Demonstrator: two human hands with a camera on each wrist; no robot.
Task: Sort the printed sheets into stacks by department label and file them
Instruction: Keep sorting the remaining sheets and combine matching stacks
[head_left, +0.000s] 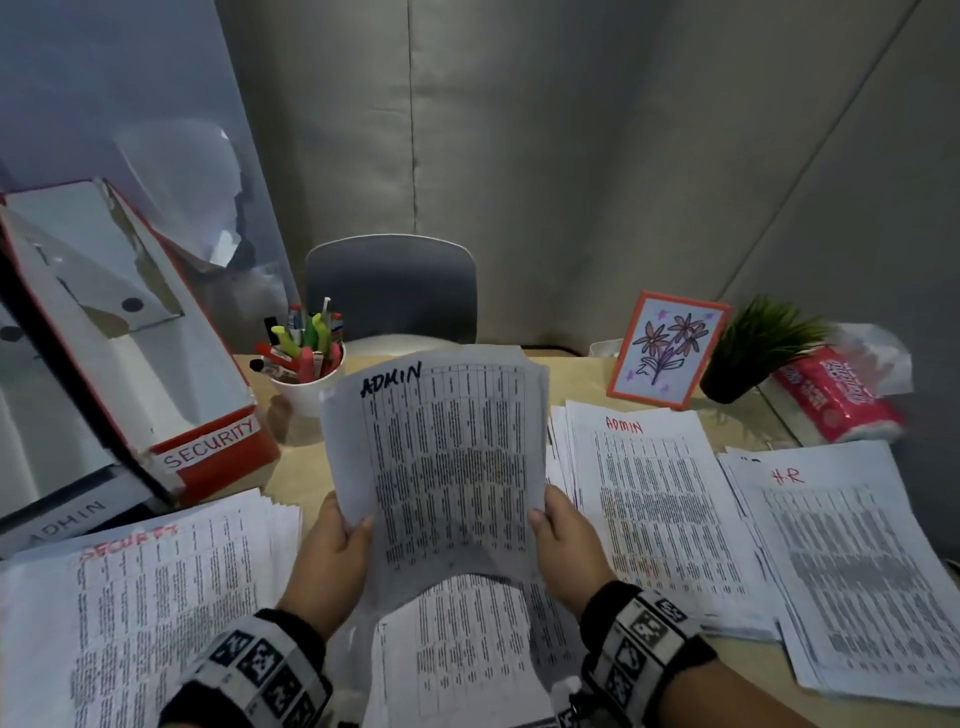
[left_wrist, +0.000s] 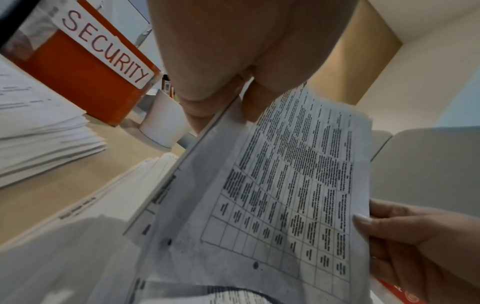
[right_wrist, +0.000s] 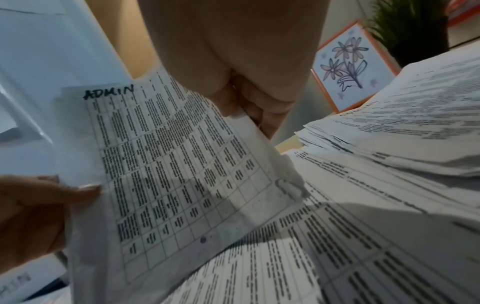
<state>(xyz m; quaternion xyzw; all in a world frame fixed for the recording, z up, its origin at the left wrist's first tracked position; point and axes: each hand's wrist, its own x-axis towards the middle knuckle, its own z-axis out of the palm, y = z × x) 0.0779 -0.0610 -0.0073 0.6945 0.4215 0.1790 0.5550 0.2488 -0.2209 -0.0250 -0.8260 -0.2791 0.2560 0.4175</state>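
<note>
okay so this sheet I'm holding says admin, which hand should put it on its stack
Right, probably. Both the left hand and the right hand grip the sheet, but the admin stack lies on the desk just beside the right hand, while the security stack sits on the left side.

— Enclosure?
— Grey padded wall panels with vertical seams behind the desk; a pale blue glossy partition at left, showing reflections.
— Furniture?
— A light wood desk; one grey-backed chair with a pale rim, pushed against its far edge.
— Lighting?
— Dim and even. No window in view. Floor not visible.
</note>
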